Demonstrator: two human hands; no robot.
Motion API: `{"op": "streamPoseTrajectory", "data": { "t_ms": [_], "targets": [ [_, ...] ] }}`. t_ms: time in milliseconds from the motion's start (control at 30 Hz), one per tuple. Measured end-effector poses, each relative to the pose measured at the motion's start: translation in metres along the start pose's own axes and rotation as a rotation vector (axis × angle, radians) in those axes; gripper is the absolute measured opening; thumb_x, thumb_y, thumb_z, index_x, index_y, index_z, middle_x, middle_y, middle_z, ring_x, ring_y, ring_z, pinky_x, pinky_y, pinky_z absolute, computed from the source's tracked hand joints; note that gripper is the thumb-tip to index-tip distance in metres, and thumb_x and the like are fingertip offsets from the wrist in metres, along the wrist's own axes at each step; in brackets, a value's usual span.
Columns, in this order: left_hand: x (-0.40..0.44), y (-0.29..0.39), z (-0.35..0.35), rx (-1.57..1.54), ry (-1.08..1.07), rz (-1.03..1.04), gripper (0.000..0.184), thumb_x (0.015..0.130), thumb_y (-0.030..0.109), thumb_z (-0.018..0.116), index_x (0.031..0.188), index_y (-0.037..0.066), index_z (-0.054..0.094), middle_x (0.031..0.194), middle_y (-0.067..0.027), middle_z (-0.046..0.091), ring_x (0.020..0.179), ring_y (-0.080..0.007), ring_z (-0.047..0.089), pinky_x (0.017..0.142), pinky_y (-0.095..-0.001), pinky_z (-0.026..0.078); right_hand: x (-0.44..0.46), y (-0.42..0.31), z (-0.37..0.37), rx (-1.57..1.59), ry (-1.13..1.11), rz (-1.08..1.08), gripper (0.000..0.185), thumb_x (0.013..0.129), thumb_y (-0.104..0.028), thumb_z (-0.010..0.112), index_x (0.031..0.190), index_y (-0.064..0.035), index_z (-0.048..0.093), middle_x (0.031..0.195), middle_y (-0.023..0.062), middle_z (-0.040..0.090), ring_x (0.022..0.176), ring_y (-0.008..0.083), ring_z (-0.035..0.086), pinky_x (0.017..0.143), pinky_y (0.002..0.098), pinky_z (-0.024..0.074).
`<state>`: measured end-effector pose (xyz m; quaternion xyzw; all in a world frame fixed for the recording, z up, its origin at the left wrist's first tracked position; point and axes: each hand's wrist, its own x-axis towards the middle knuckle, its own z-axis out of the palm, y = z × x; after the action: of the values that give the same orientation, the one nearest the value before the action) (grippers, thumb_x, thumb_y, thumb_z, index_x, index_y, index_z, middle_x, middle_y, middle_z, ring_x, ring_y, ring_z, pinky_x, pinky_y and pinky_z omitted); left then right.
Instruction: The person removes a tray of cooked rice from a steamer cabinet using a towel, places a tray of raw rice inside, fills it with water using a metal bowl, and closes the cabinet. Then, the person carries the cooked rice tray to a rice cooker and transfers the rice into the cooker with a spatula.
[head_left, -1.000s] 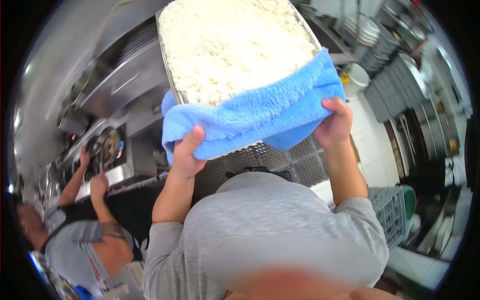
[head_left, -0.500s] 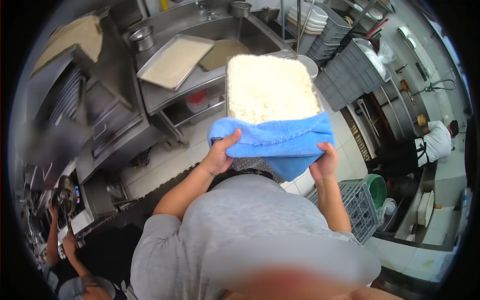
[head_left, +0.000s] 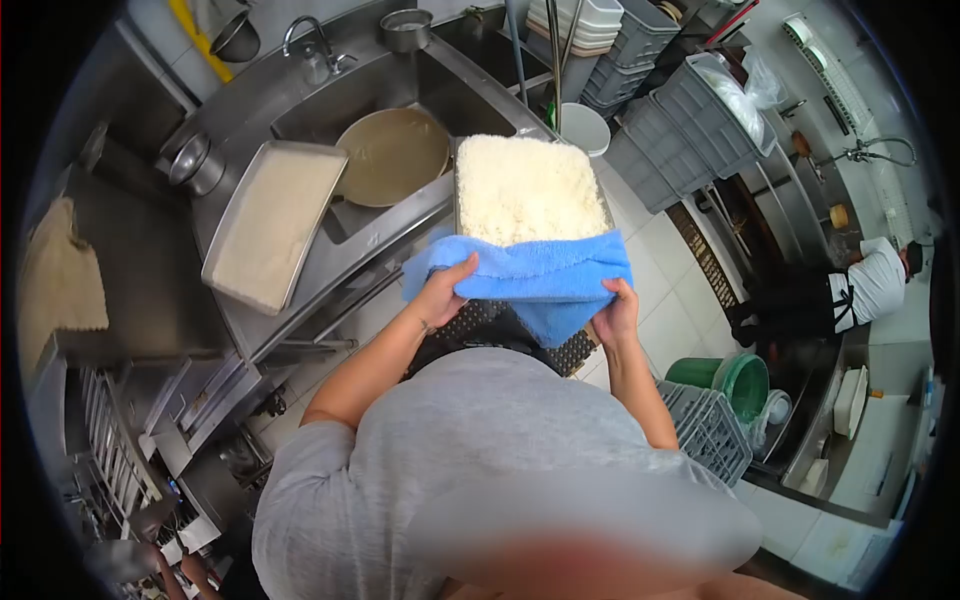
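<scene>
Near the steel sink (head_left: 460,100), both hands full. Against half a second ago, the view has swung further toward the washing side: sink and tabletop (head_left: 235,125) show larger, and the co-worker (head_left: 195,572) has slid to the lower-left edge, mostly lost. Reads as a carry under way, rice heap apparently steady.

Rice tray (head_left: 604,203), heaped with white rice (head_left: 530,190), is held out forward; its far left corner overlaps the sink's front edge in view. Touching or apart: cannot tell. Blue towel (head_left: 535,268) covers the near rim. Left hand (head_left: 440,293): closed grip on towel and near left corner, thumb on top. Right hand (head_left: 616,315): like grip, near right corner; fingers underneath hidden.

Around: second tray (head_left: 311,240), pale layer inside, lies aslant left of the basin, taking up much of that stretch. Round vessel (head_left: 395,155), cloudy liquid in it, fills much of the basin. White bucket (head_left: 585,130) and grey crates (head_left: 690,130) crowd the far right. Green bucket (head_left: 742,388) and grey rack (head_left: 705,430) narrow the floor (head_left: 665,315) beside the right arm.
</scene>
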<state>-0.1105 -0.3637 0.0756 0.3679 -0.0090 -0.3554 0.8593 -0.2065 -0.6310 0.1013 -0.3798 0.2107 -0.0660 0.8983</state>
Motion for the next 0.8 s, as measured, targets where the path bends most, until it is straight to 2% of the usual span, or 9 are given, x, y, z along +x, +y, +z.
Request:
{"op": "streamPoseTrajectory", "data": {
  "t_ms": [33,67,167,267,367,467,567,700,800],
  "targets": [
    [0.028,-0.001,-0.003,-0.004,0.008,-0.004,0.049,0.087,0.031,0.063,0.124,0.003,0.048,0.122,-0.0105,0.055,0.116,-0.0227,0.050,0.102,-0.0383,0.036,0.028,-0.010,-0.003,-0.007,-0.018,-0.002,0.056,0.071,-0.012,0.053,0.124,0.0036,0.044,0.120,0.0165,0.054,0.112,0.0309,0.052,0.101,0.0442,0.0381],
    [0.053,-0.001,-0.009,0.021,0.015,-0.026,0.052,0.090,0.040,0.055,0.127,0.004,0.046,0.126,-0.0105,0.053,0.119,-0.0227,0.048,0.104,-0.0386,0.035,0.055,-0.021,-0.007,-0.019,-0.041,-0.002,0.055,0.072,-0.012,0.053,0.124,0.0035,0.044,0.120,0.0163,0.054,0.112,0.0306,0.052,0.101,0.0441,0.0382],
    [0.120,0.004,-0.004,-0.132,0.004,-0.019,0.059,0.093,0.051,0.044,0.129,0.004,0.044,0.131,-0.0107,0.049,0.123,-0.0223,0.044,0.106,-0.0386,0.032,0.145,-0.040,-0.038,-0.055,-0.092,0.048,0.054,0.071,-0.011,0.054,0.123,0.0031,0.045,0.120,0.0155,0.055,0.112,0.0295,0.052,0.100,0.0436,0.0385],
    [0.175,-0.002,0.007,-0.104,0.084,-0.051,0.067,0.093,0.058,0.034,0.133,0.004,0.039,0.136,-0.0109,0.044,0.127,-0.0234,0.040,0.108,-0.0412,0.029,0.236,-0.061,-0.063,-0.124,-0.134,0.124,0.055,0.069,-0.010,0.056,0.121,0.0044,0.046,0.118,0.0150,0.056,0.111,0.0298,0.053,0.099,0.0437,0.0393],
    [0.204,-0.022,0.017,-0.057,0.250,-0.106,0.065,0.094,0.052,0.038,0.137,0.004,0.033,0.139,-0.0103,0.040,0.129,-0.0248,0.038,0.108,-0.0443,0.029,0.299,-0.076,-0.085,-0.186,-0.139,0.241,0.056,0.068,-0.009,0.057,0.120,0.0066,0.046,0.117,0.0160,0.056,0.109,0.0310,0.053,0.098,0.0449,0.0407],
    [0.213,-0.031,0.025,0.015,0.325,-0.119,0.062,0.095,0.047,0.041,0.138,0.004,0.031,0.140,-0.0102,0.039,0.129,-0.0258,0.037,0.107,-0.0463,0.029,0.335,-0.088,-0.101,-0.293,-0.197,0.344,0.056,0.067,-0.008,0.057,0.120,0.0083,0.046,0.116,0.0175,0.056,0.107,0.0324,0.054,0.096,0.0465,0.0421],
    [0.220,-0.038,0.028,0.050,0.389,-0.179,0.058,0.095,0.042,0.045,0.137,0.004,0.032,0.140,-0.0100,0.040,0.129,-0.0253,0.038,0.106,-0.0462,0.031,0.364,-0.083,-0.112,-0.225,-0.192,0.424,0.057,0.067,-0.008,0.057,0.120,0.0088,0.045,0.116,0.0187,0.056,0.107,0.0329,0.055,0.095,0.0472,0.0425],
    [0.223,-0.044,0.029,-0.048,0.432,-0.146,0.056,0.095,0.040,0.047,0.137,0.005,0.034,0.138,-0.0098,0.042,0.127,-0.0252,0.040,0.104,-0.0464,0.034,0.368,-0.094,-0.101,-0.258,-0.224,0.498,0.055,0.070,-0.005,0.060,0.122,0.0075,0.046,0.118,0.0175,0.056,0.110,0.0295,0.053,0.099,0.0404,0.0397],
    [0.223,-0.046,0.034,-0.077,0.407,-0.093,0.056,0.093,0.038,0.051,0.136,0.005,0.035,0.136,-0.0108,0.043,0.126,-0.0257,0.042,0.101,-0.0472,0.037,0.371,-0.101,-0.097,-0.278,-0.311,0.524,0.057,0.075,-0.012,0.065,0.124,0.0072,0.043,0.120,0.0162,0.056,0.112,0.0278,0.053,0.100,0.0388,0.0388]
  ]
}}
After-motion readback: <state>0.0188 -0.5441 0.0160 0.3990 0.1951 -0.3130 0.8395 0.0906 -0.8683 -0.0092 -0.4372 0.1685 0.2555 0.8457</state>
